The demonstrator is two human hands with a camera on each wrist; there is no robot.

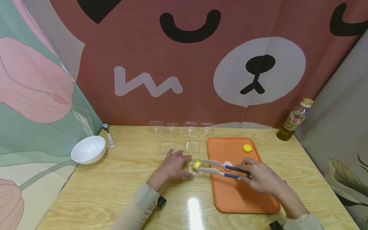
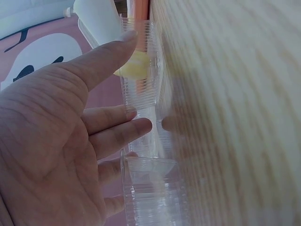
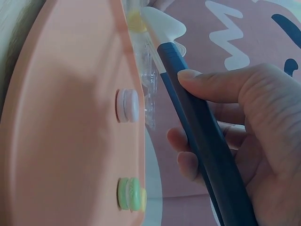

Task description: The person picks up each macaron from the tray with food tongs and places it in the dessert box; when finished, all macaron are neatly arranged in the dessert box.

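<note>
My right hand (image 1: 260, 177) grips blue-handled tongs (image 1: 234, 172) with pale tips. Between the tips, a yellow macaron (image 1: 197, 164) is inside a clear plastic box (image 1: 196, 172), left of the orange tray (image 1: 218, 195). Beside that box is my left hand (image 1: 173, 164), fingers spread; in the left wrist view its thumb (image 2: 108, 56) overlaps the box wall, and contact is hard to tell. A pale macaron (image 3: 127, 106) and a green macaron (image 3: 129, 194) sit on the tray. Another yellow macaron (image 1: 247, 148) is near its far edge. My right hand hides part of the tray.
Several clear boxes (image 1: 189, 129) stand in rows behind my left hand. A white bowl (image 1: 89, 149) and a metal scoop (image 1: 108, 135) are at the left. An oil bottle (image 1: 291, 123) with a gold cap stands at the back right, against the printed curtain (image 1: 195, 64).
</note>
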